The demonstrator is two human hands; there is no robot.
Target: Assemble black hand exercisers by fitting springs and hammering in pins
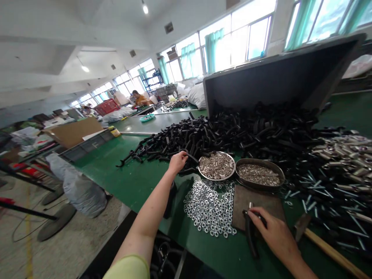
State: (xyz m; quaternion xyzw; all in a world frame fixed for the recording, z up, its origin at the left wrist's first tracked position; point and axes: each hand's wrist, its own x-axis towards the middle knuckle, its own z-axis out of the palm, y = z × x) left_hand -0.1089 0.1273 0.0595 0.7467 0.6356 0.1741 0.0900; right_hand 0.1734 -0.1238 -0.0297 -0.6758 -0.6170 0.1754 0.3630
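Observation:
My left hand (177, 162) reaches forward and closes its fingers round a curved black handle piece (190, 157) at the near edge of a big heap of black handle pieces (232, 131). My right hand (274, 232) rests on a brown pad (255, 203) near the table's front edge, with its fingers wrapped on a black handle piece (250, 232) that lies on the green table (128, 178). Between the hands lies a spread of silver washers (210, 207).
Two metal dishes, one with small silver pins (216, 166) and one with finer parts (259, 174), stand beyond the washers. A hammer (322, 244) lies at the right, by blue-tipped screws (337, 193). A tipped grey crate (276, 77) stands behind the heap. A person (138, 99) works far back.

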